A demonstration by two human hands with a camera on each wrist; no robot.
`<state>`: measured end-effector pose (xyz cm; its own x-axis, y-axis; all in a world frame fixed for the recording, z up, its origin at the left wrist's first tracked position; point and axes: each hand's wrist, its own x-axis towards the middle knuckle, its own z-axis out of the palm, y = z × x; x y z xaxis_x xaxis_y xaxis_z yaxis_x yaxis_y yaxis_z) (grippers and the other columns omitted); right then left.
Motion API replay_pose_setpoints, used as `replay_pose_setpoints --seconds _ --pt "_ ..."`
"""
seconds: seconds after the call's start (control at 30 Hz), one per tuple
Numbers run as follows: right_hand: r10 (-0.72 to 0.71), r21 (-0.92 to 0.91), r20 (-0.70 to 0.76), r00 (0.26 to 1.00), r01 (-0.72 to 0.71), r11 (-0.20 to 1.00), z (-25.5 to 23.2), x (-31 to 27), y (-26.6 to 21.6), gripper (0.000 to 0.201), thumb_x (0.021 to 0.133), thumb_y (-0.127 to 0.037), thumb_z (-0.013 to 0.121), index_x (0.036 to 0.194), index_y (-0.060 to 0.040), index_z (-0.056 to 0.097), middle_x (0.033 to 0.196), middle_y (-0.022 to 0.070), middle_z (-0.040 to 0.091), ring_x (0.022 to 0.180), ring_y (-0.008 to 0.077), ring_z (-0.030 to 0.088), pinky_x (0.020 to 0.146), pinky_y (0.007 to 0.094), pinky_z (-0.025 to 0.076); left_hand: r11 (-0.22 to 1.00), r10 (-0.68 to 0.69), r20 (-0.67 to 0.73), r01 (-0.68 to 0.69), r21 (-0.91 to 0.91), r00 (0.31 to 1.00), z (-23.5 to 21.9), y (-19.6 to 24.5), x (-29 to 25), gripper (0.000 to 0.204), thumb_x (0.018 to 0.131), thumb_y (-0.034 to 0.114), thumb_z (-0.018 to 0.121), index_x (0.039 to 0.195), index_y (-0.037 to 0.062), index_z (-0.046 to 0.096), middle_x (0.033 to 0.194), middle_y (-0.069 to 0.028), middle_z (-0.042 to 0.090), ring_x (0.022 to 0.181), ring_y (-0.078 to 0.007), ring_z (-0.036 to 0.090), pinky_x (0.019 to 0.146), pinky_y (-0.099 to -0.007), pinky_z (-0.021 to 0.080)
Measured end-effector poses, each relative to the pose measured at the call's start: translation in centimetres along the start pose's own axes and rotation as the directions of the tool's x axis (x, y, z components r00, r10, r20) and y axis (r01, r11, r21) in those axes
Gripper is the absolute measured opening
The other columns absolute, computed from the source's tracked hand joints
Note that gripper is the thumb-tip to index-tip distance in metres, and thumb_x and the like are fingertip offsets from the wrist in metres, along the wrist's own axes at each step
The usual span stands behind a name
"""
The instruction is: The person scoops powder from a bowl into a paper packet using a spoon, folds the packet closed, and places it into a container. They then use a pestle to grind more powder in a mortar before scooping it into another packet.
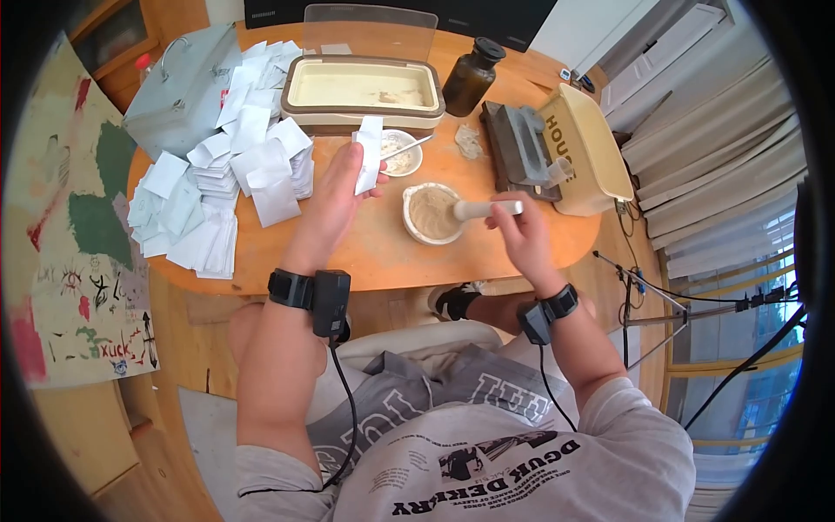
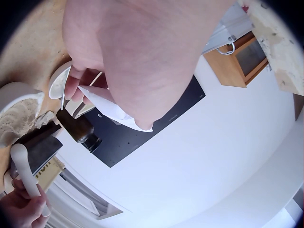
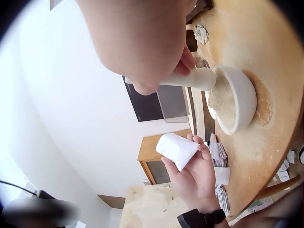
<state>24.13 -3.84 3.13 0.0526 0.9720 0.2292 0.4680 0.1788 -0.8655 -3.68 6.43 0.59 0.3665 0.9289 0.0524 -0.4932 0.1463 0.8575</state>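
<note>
My left hand (image 1: 337,187) holds a small white paper packet (image 1: 369,155) upright between thumb and fingers, near the small white bowl (image 1: 412,165). That bowl has pale powder in it, and a thin metal handle (image 1: 416,144) leans out over its rim. With curled fingers, my right hand (image 1: 522,230) grips the white pestle (image 1: 489,209) by its handle. The pestle's thick end is at the rim of a white mortar (image 1: 409,228) filled with beige powder. In the right wrist view the packet (image 3: 176,149) is also seen in the left hand.
Stacks of white paper packets (image 1: 270,174) cover the table's left side, by a grey metal case (image 1: 187,96). At the back stands a cream box (image 1: 365,122) with its clear lid raised. A dark bottle (image 1: 474,78), a grey device (image 1: 522,143) and a yellow bin (image 1: 591,157) stand right.
</note>
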Motion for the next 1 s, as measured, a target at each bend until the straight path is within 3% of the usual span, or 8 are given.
replay_pose_setpoints --seconds 0.03,0.17,0.3,0.47,0.53,0.73,0.87,1.0 --pt "0.018 0.055 -0.070 0.997 -0.014 0.998 -0.2 0.1 0.3 0.016 0.100 -0.013 0.062 0.107 0.0015 0.061 0.089 0.0073 0.068 0.079 0.0114 0.068 0.070 0.0255 0.054 1.000 -0.007 -0.006 0.006 -0.015 1.000 0.0 0.0 -0.2 0.045 0.109 0.040 0.038 0.125 0.0024 0.056 0.113 -0.0130 0.065 0.099 -0.0185 0.061 0.085 -0.0349 0.048" --pt "0.095 0.012 -0.029 0.995 -0.095 0.995 0.1 0.4 -0.2 0.014 0.102 -0.012 0.059 0.106 0.0014 0.060 0.088 0.0062 0.066 0.079 0.0117 0.066 0.071 0.0261 0.054 1.000 0.003 -0.017 -0.003 0.000 1.000 0.1 0.0 -0.1 0.045 0.109 0.040 0.038 0.126 0.0024 0.056 0.114 -0.0130 0.065 0.099 -0.0187 0.061 0.086 -0.0353 0.048" --pt "0.045 0.153 -0.081 0.996 -0.032 0.988 0.3 1.0 0.7 0.014 0.102 -0.012 0.058 0.105 0.0015 0.059 0.085 0.0055 0.066 0.076 0.0115 0.065 0.070 0.0251 0.053 1.000 -0.004 0.001 0.004 0.001 1.000 0.1 0.1 -0.1 0.045 0.109 0.040 0.038 0.128 0.0024 0.055 0.113 -0.0128 0.065 0.099 -0.0187 0.061 0.086 -0.0353 0.048" --pt "0.083 0.078 -0.080 0.993 -0.077 0.994 0.1 1.5 0.3 0.014 0.103 -0.012 0.057 0.105 0.0011 0.059 0.089 0.0067 0.066 0.076 0.0111 0.064 0.070 0.0250 0.053 1.000 -0.002 -0.007 0.002 0.008 1.000 0.2 0.1 -0.1 0.046 0.109 0.041 0.039 0.128 0.0023 0.055 0.113 -0.0127 0.065 0.099 -0.0188 0.061 0.087 -0.0354 0.048" --pt "0.079 0.118 -0.007 0.997 -0.077 0.990 1.0 1.4 -0.2 0.015 0.103 -0.014 0.057 0.104 0.0009 0.060 0.084 0.0053 0.066 0.076 0.0103 0.064 0.069 0.0248 0.053 1.000 0.005 0.005 -0.005 0.003 1.000 0.0 0.1 -0.1 0.046 0.109 0.041 0.039 0.129 0.0020 0.054 0.114 -0.0127 0.064 0.100 -0.0190 0.061 0.087 -0.0351 0.048" --pt "0.088 0.101 -0.079 0.993 -0.079 0.992 0.0 2.4 0.5 0.015 0.102 -0.013 0.058 0.104 0.0011 0.059 0.089 0.0060 0.066 0.076 0.0110 0.064 0.071 0.0257 0.053 1.000 0.008 -0.004 -0.007 0.025 1.000 0.1 0.1 -0.3 0.045 0.109 0.040 0.040 0.129 0.0025 0.054 0.116 -0.0123 0.064 0.101 -0.0187 0.062 0.087 -0.0354 0.049" --pt "0.106 0.155 0.015 0.994 -0.107 0.982 1.1 2.5 0.0 0.016 0.102 -0.015 0.058 0.103 0.0008 0.060 0.081 0.0033 0.064 0.074 0.0098 0.063 0.069 0.0246 0.052 1.000 0.020 0.023 -0.021 0.017 1.000 0.0 0.2 0.0 0.043 0.109 0.039 0.040 0.129 0.0030 0.053 0.117 -0.0118 0.063 0.102 -0.0185 0.062 0.090 -0.0363 0.050" --pt "0.082 0.085 -0.065 0.995 -0.076 0.993 0.7 4.0 -0.3 0.018 0.102 -0.017 0.059 0.101 0.0011 0.061 0.081 0.0039 0.065 0.073 0.0099 0.063 0.067 0.0249 0.051 0.999 0.005 0.006 -0.005 0.038 1.000 0.4 0.5 -0.4 0.039 0.109 0.036 0.041 0.129 0.0032 0.051 0.116 -0.0104 0.062 0.104 -0.0184 0.062 0.094 -0.0373 0.050"
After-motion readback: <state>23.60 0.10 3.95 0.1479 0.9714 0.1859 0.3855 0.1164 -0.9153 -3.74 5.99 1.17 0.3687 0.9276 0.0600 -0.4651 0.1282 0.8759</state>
